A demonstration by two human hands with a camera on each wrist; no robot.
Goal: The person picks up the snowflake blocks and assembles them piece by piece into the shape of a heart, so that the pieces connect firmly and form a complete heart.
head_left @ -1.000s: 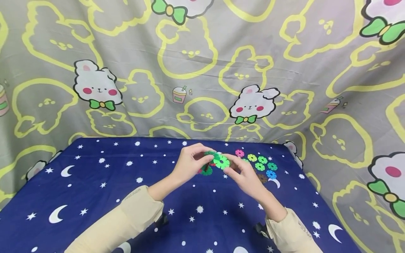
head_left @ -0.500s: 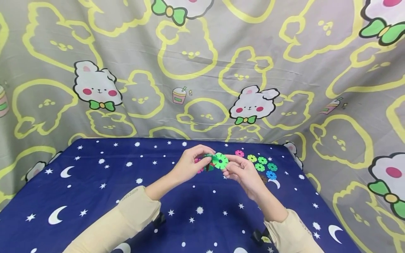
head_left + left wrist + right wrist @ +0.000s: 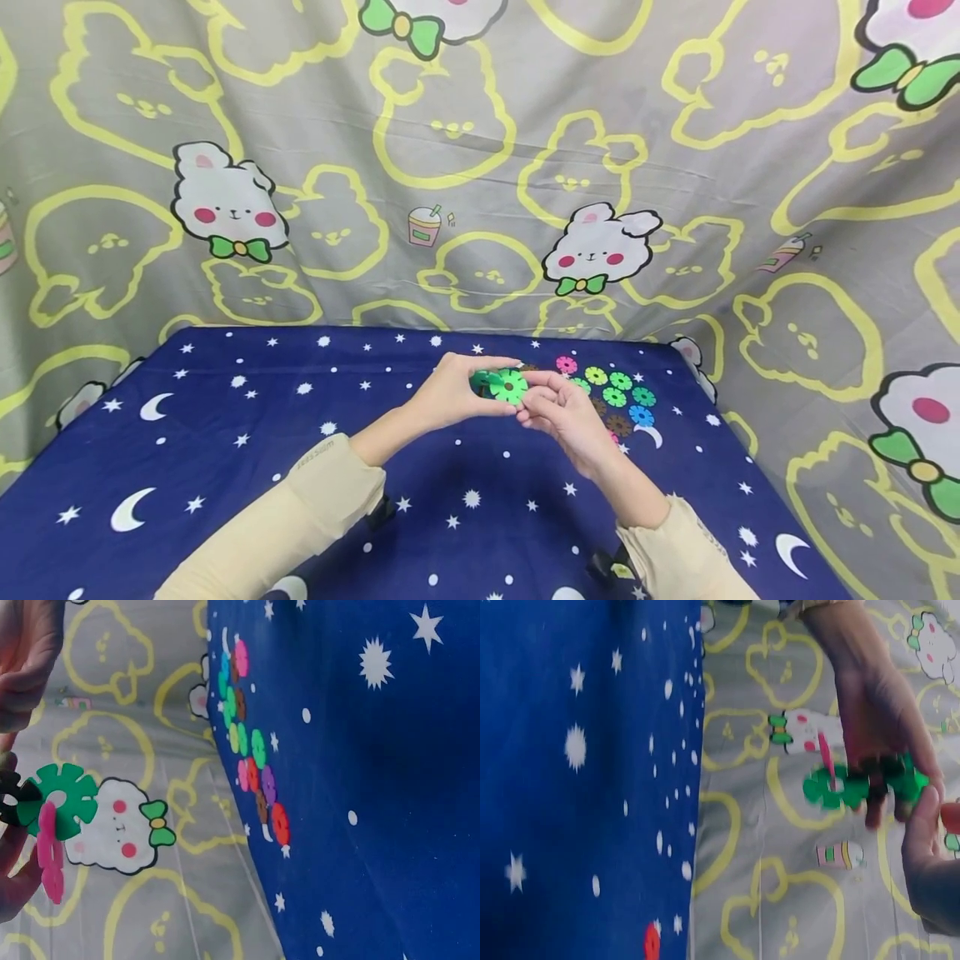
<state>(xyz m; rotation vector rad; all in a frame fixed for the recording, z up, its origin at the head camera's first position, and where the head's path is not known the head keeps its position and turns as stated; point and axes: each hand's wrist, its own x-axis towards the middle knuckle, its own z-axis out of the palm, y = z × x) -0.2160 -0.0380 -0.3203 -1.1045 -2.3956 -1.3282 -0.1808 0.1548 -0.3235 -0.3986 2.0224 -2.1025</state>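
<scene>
Above the table, both hands hold one joined piece made of notched plastic discs, the snowflake-shaped building kind. My left hand (image 3: 453,393) grips it between thumb and fingers from the left. A bright green notched disc (image 3: 498,392) faces the head camera, and my right hand (image 3: 567,417) pinches its right edge. In the left wrist view the piece shows a darker green disc (image 3: 81,812), a dark disc (image 3: 28,792) and pink discs (image 3: 51,859) sticking out sideways. The right wrist view has the left palm (image 3: 877,712) behind the green disc (image 3: 817,792).
Loose notched discs in several colours lie on the dark blue starry cloth (image 3: 247,483), right of the hands, among them a blue disc (image 3: 641,416) and a pink disc (image 3: 566,365). A grey patterned curtain (image 3: 480,192) hangs behind the table.
The joined piece has turned in the hands and moved slightly left. The left fingers and thumb have spread around it; its pink part no longer shows in the head view.
</scene>
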